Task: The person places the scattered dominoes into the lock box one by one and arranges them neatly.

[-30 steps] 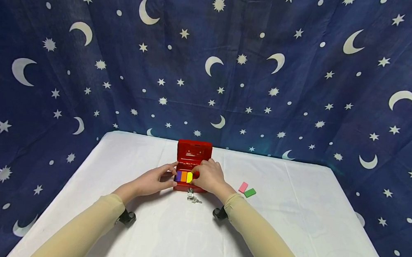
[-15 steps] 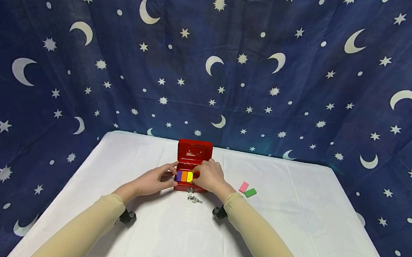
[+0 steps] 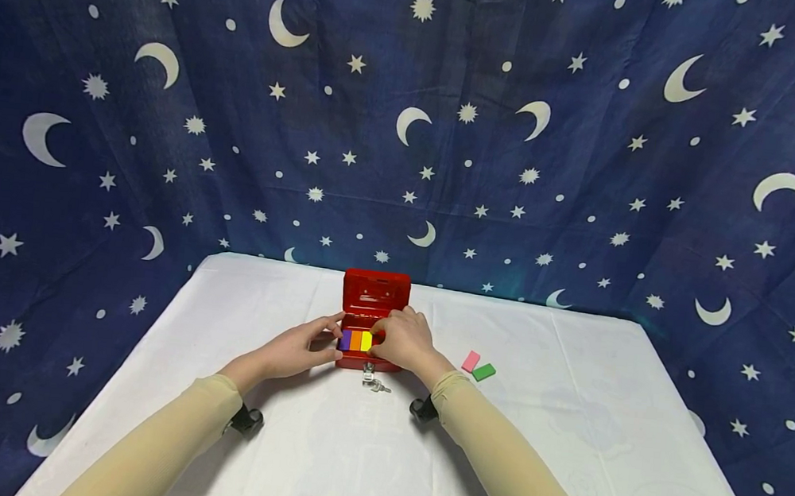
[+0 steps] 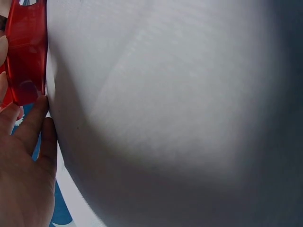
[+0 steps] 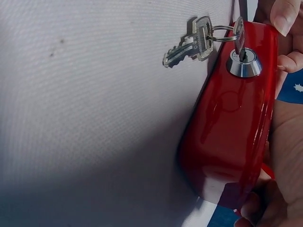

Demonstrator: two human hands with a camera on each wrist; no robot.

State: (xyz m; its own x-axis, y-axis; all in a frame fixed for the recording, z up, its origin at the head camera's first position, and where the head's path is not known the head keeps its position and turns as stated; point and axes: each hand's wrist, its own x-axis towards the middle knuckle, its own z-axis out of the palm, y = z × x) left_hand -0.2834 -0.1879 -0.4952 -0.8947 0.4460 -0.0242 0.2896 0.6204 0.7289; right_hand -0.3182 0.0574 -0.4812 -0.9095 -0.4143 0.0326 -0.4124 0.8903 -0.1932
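fingers (image 3: 322, 324) of left hand (image 3: 289, 348) apart against glossy red box (image 3: 376, 289); right hand (image 3: 408, 343) pinching yellow block (image 3: 366, 342) beside orange block (image 3: 356, 341).

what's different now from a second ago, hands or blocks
Nothing visibly changed: the left grip stays at the open red box, the right grip at the yellow block; purple block, orange block, pink block, green block and keys as before.

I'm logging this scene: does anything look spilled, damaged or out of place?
Nothing visibly spilled or damaged. The pink block and green block lie askew on the table, right of the red box, whereas the purple block, orange block and yellow block line up inside it.
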